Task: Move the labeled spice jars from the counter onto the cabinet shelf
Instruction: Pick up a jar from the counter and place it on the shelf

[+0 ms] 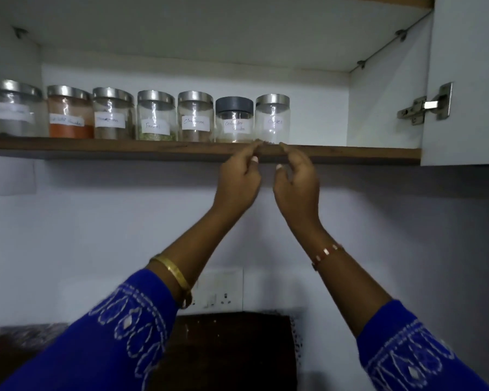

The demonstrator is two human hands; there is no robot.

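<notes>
Seven labeled spice jars lined up along the front of the cabinet shelf [96, 149], six with steel lids, one with a dark lid [234, 104]. Rightmost jar [272, 119], label too blurred to read with certainty, standing just behind the shelf edge, right beside the dark-lidded neighbour. Both arms raised under the shelf. Left hand [239, 179] with fingers loosely curled, tips at the shelf lip just below that last jar's left base, holding nothing. Right hand [295, 182] mirrored on the other side, fingers relaxed and half bent, tips at the lip under the jar's right base, likewise empty. Whether the fingertips actually touch the glass: cannot tell, too close to the edge to separate.

Judged as the end of a placement: jar set down, seating and release in hand. To do it well: nudge the jar back from the lip with straight fingertips low on the glass, never high, to avoid tipping. Keep the label facing out, in line with the row. Draw both hands down and apart, clear of the shelf edge, without brushing the neighbour. Free shelf space remaining to the right, toward the open door hinge [424, 104]. Dark surface [232, 348] below showing no jars within view
</notes>
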